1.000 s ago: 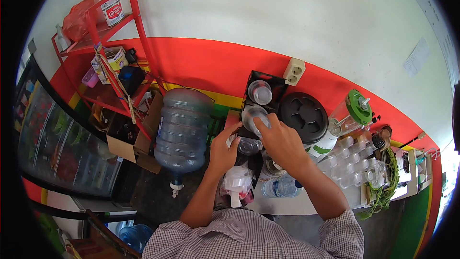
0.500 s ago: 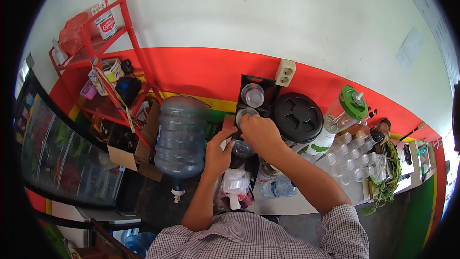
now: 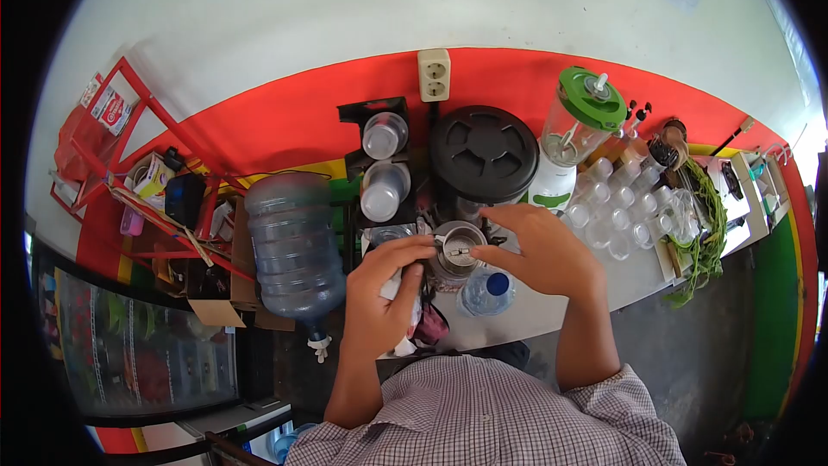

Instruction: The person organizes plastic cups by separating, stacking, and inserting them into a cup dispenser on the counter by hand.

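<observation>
My left hand point(image 3: 384, 298) reaches in from the left, fingers stretched out and thumb apart. Its fingertips are at the left rim of a round metal container point(image 3: 448, 269); whether they press on it I cannot tell. On the other side my right hand point(image 3: 548, 250) is open, thumb and index finger spread at the container's right rim. A small shiny metal piece point(image 3: 461, 252) shows at the container's top, close to my right thumb. Just in front stands a clear water bottle with a blue cap point(image 3: 497, 284).
Stacked clear plastic cups point(image 3: 383, 194) sit in a black holder beside a large black-lidded container point(image 3: 485, 154). A green-lidded blender point(image 3: 569, 134) and rows of clear cups point(image 3: 617, 211) stand right. A big water jug point(image 3: 291, 242) and red shelf point(image 3: 151, 103) are left.
My view has swung to the right. Both hands have left the stacked cups in the black holder and moved to the metal container. My right hand's fingers have spread.
</observation>
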Demonstrator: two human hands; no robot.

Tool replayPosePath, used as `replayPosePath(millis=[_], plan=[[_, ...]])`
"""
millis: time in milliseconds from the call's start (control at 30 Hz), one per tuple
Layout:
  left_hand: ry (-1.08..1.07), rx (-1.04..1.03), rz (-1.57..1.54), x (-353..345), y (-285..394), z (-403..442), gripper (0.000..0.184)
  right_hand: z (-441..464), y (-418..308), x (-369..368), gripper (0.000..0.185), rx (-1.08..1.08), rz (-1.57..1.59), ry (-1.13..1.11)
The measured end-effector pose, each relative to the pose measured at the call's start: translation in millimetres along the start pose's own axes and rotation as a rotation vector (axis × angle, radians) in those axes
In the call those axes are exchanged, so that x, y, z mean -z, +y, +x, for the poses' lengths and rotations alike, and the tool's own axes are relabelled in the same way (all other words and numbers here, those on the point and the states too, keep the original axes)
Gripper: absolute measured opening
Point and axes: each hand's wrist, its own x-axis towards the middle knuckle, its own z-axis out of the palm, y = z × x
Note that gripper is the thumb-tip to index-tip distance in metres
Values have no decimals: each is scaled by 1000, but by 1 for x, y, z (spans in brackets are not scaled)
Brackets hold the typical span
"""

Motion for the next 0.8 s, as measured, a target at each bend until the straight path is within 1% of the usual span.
replayPosePath(millis=[33,67,100,167,200,267,300,367,400,433,467,500,567,633,700,733,800], plan=[[-11,4,-2,-11,3,3,20,-14,17,4,69,-80,-3,-87],[-63,-62,18,-21,6,8,20,-27,31,11,71,-161,-6,-172],[-119,-130,37,-31,10,12,21,-40,39,21,71,-174,-2,-165],[-157,-180,50,-50,27,21,22,-63,54,42,69,-439,-104,-282],[-197,-205,51,-60,35,25,22,-78,69,48,69,-452,-101,-274],[-283,-229,25,-84,42,29,25,-105,101,54,68,-476,-39,-109],[-296,-229,21,-95,46,31,25,-113,109,64,68,-489,-35,-105],[-453,-213,35,-120,55,32,28,-127,123,82,67,-633,39,-152],[-509,-208,23,-133,57,32,31,-133,131,88,67,-645,45,-148],[-521,-208,20,-148,58,33,31,-139,140,93,67,-701,28,-171],[-559,-183,2,-163,58,33,32,-145,150,96,67,-756,12,-199],[-594,-155,-17,-178,57,32,32,-151,162,98,67,-765,18,-205],[-616,-115,16,-208,49,36,34,-163,185,100,68,-750,33,-182],[-632,-72,56,-238,34,38,35,-166,205,105,68,-755,83,-225],[-648,68,67,-265,13,38,41,-165,226,106,69,-755,143,-257],[-656,75,78,-275,3,36,41,-164,240,101,70,-730,129,-281],[-626,224,88,-296,-14,26,46,-163,264,88,71,-709,122,-306]])
